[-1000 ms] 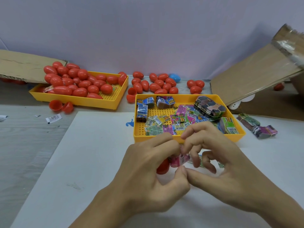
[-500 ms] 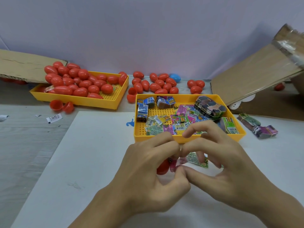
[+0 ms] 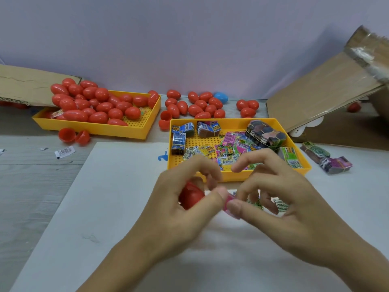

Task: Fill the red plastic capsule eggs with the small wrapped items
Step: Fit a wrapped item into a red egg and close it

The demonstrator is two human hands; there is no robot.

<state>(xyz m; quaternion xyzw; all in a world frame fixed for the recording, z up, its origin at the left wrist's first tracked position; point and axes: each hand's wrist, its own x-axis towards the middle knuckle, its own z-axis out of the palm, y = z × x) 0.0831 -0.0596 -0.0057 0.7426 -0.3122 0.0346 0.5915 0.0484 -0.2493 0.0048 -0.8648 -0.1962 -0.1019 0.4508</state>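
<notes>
Over the white sheet [image 3: 130, 207] the person's two hands meet just in front of the nearer yellow tray [image 3: 233, 177]. The left hand [image 3: 179, 209] curls its fingers around a red capsule half [image 3: 190, 197], cradling it in the palm. The right hand [image 3: 280, 207] pinches a small pink wrapped item [image 3: 227, 204] between thumb and fingers, right beside the left thumb and close to the red piece; whether the item is touching the capsule I cannot tell, the picture is blurred there. More wrapped packets [image 3: 280, 204] lie tucked under the right hand's curled fingers.

The nearer tray holds a jumble of small wrapped items [image 3: 229, 148] in blue, pink and green. Behind and to the left, a second yellow tray [image 3: 101, 129] is heaped with closed red eggs [image 3: 96, 106], with two open red halves [image 3: 73, 135] lying beside it on the table. More red eggs [image 3: 200, 106] and one blue egg [image 3: 221, 97] sit along the wall. A cardboard flap [image 3: 320, 91] leans at the right, with bundled packets [image 3: 326, 159] near it
</notes>
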